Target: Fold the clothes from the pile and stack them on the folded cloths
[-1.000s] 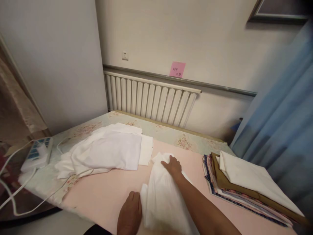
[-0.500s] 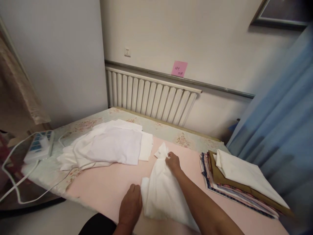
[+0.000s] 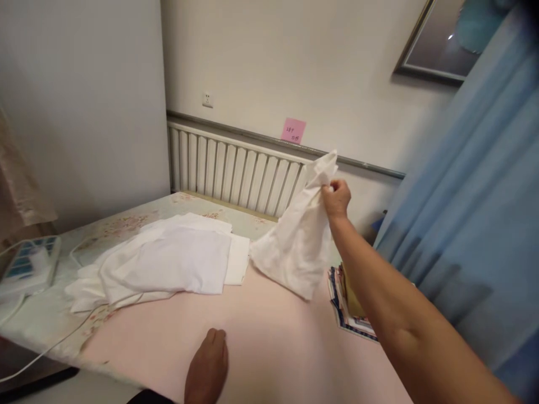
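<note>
Pinched in my right hand (image 3: pixel 338 197) is a white cloth (image 3: pixel 295 241), raised above the table and hanging down to the left of the hand. Its gathered top end sticks up past my fingers, while the lower edge spreads wide near the pink sheet. My left hand (image 3: pixel 207 365) is low over the pink sheet (image 3: pixel 177 331) near the front edge, its fingers curled together with no cloth seen in them. To its upper left lies a loose pile of white cloths (image 3: pixel 168 255). A folded stack of coloured fabrics (image 3: pixel 349 303) is partly hidden behind my right forearm.
A floral cover (image 3: pixel 126 221) shows around the pink sheet. On the left sits a power strip (image 3: pixel 31 266) with a white cord (image 3: pixel 63 343) running across the table edge. Behind the table is a radiator (image 3: pixel 236 168); a blue curtain (image 3: pixel 467 213) hangs on the right.
My right hand has lifted the white cloth off the pink sheet, up and to the right. My left hand is now apart from the cloth. The view has shifted a little to the right.
</note>
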Demonstrator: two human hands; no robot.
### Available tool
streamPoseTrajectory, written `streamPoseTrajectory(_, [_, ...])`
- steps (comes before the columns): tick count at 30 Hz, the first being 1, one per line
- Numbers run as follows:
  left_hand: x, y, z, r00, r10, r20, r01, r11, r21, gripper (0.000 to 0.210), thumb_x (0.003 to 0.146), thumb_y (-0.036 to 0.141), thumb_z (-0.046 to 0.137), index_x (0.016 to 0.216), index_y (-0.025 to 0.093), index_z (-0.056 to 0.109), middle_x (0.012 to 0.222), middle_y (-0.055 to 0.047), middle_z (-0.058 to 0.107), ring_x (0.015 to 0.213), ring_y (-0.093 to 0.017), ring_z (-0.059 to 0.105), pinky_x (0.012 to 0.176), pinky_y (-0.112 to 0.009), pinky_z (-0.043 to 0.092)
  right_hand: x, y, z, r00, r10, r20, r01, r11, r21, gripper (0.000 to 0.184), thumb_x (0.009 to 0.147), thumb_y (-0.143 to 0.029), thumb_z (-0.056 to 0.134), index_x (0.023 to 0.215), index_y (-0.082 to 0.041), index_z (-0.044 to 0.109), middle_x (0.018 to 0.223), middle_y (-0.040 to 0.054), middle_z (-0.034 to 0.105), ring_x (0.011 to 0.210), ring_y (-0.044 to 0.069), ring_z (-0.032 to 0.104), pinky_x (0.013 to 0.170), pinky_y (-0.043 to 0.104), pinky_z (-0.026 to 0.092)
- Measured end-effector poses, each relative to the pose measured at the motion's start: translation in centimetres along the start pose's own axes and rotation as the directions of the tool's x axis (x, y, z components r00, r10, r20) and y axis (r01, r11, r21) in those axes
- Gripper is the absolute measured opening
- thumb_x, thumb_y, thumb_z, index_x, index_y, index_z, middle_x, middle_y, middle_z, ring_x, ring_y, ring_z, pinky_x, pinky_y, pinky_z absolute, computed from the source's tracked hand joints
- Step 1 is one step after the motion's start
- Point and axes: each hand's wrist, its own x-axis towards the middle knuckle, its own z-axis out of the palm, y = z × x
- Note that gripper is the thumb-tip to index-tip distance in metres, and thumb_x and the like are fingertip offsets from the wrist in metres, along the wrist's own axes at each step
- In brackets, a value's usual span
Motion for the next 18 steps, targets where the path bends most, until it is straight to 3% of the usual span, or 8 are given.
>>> streamPoseTrajectory(3, [0.1, 0.1, -0.3, 1.0, -0.011, 0.028, 0.011, 1.0, 0.016, 0.028, 0.096, 0.016, 0.029, 0.087, 0.022, 0.054, 0.093, -0.004, 0.057, 0.086, -0.016, 0.059, 0.079, -0.029, 0.041, -0.5, -2.0, -3.7, 0.973, -0.123, -0.193, 0.148, 0.982, 0.117, 0.013, 0.074, -0.027, 0.053, 0.083, -0.019, 0.056, 0.078, -0.002, 0.056, 0.073, 0.015, 0.049, 0.075, 0.027, 0.041])
streamPoseTrajectory(5, [0.1, 0.2, -0.4, 0.999, -0.018, 0.044, 0.016, 0.999, 0.028, 0.028, 0.096, 0.018, 0.028, 0.086, 0.022, 0.054, 0.093, -0.003, 0.056, 0.084, -0.016, 0.059, 0.077, -0.029, 0.04, -4.2, -2.2, -5.9, 0.971, -0.125, -0.205, 0.156, 0.977, 0.144, 0.022, 0.078, -0.034, 0.053, 0.092, -0.018, 0.059, 0.084, 0.0006, 0.059, 0.076, 0.016, 0.052, 0.076, 0.028, 0.043])
streamPoseTrajectory(7, [0.1, 0.3, -0.5, 0.998, -0.021, 0.057, 0.019, 0.999, 0.035, 0.028, 0.096, 0.019, 0.028, 0.087, 0.022, 0.054, 0.094, -0.003, 0.056, 0.084, -0.016, 0.058, 0.075, -0.029, 0.04, -10.2, -1.3, -7.6, 0.991, -0.094, -0.092, 0.109, 0.978, 0.176, 0.037, 0.081, -0.042, 0.054, 0.107, -0.017, 0.06, 0.095, 0.0054, 0.064, 0.086, 0.02, 0.057, 0.079, 0.031, 0.046])
streamPoseTrajectory(9, [0.2, 0.3, -0.7, 0.997, -0.028, 0.069, 0.025, 0.999, 0.04, 0.029, 0.097, 0.018, 0.027, 0.087, 0.021, 0.054, 0.095, -0.004, 0.056, 0.083, -0.016, 0.058, 0.074, -0.03, 0.039, -17.7, 0.7, -8.8, 0.993, -0.038, 0.11, 0.018, 0.985, 0.173, 0.048, 0.083, -0.042, 0.053, 0.125, -0.018, 0.055, 0.109, 0.0097, 0.065, 0.103, 0.025, 0.059, 0.088, 0.034, 0.047])
streamPoseTrajectory(13, [0.2, 0.5, -1.0, 0.995, -0.024, 0.093, 0.02, 0.999, 0.043, 0.031, 0.097, 0.018, 0.025, 0.089, 0.021, 0.055, 0.097, -0.005, 0.057, 0.083, -0.016, 0.057, 0.074, -0.031, 0.038, -33.0, 6.3, -10.1, 0.915, 0.024, 0.403, -0.079, 0.99, 0.119, 0.041, 0.091, -0.032, 0.043, 0.128, -0.02, 0.057, 0.118, 0.0126, 0.065, 0.113, 0.026, 0.059, 0.095, 0.038, 0.048])
streamPoseTrajectory(15, [0.3, 0.6, -1.2, 0.995, -0.027, 0.1, 0.021, 0.998, 0.055, 0.031, 0.097, 0.019, 0.025, 0.09, 0.021, 0.055, 0.098, -0.005, 0.057, 0.083, -0.017, 0.056, 0.074, -0.032, 0.038, -38.5, 8.9, -11.0, 0.863, -0.02, 0.504, -0.04, 0.993, 0.11, 0.039, 0.091, -0.027, 0.045, 0.128, -0.025, 0.057, 0.109, 0.0098, 0.068, 0.101, 0.025, 0.064, 0.087, 0.038, 0.054])
streamPoseTrajectory(18, [0.2, 0.7, -1.4, 0.996, -0.019, 0.09, 0.012, 0.997, 0.079, 0.032, 0.097, 0.019, 0.024, 0.089, 0.02, 0.055, 0.097, -0.005, 0.056, 0.084, -0.017, 0.056, 0.074, -0.032, 0.038, -43.0, 11.3, -12.6, 0.84, -0.189, 0.508, 0.149, 0.982, 0.12, 0.047, 0.088, -0.017, 0.046, 0.133, -0.031, 0.053, 0.108, 0.0077, 0.069, 0.099, 0.026, 0.066, 0.085, 0.043, 0.056])
